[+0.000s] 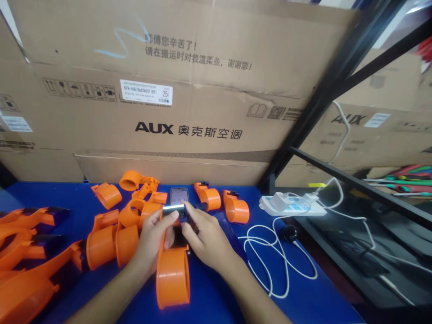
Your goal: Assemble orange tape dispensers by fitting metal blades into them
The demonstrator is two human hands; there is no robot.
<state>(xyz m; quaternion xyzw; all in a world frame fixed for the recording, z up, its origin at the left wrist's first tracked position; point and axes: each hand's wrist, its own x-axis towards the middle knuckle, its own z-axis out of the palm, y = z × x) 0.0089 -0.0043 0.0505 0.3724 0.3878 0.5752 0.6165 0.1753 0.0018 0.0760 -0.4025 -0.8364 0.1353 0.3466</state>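
Head view: I have one orange tape dispenser (173, 280) between my two hands, low in the middle, with its ring toward me; whether that ring rests on the blue desk (209, 299) I can't tell. I'd call the work partway along. The dispensers piled at left (23, 292) and the pair at back right (237, 210) carry dark ends, while those clustered beside my left wrist (101, 247) look plain orange, so I judge those unfinished. Whether the one I hold is complete is hidden by my fingers. My left hand (152, 233) grips its side, thumb lying by the toothed metal strip (173, 208); my right hand (207, 231) pinches the dark end piece (183, 218). Both forearms reach in from below and converge, hands nearly meeting just before the phone (179, 194).
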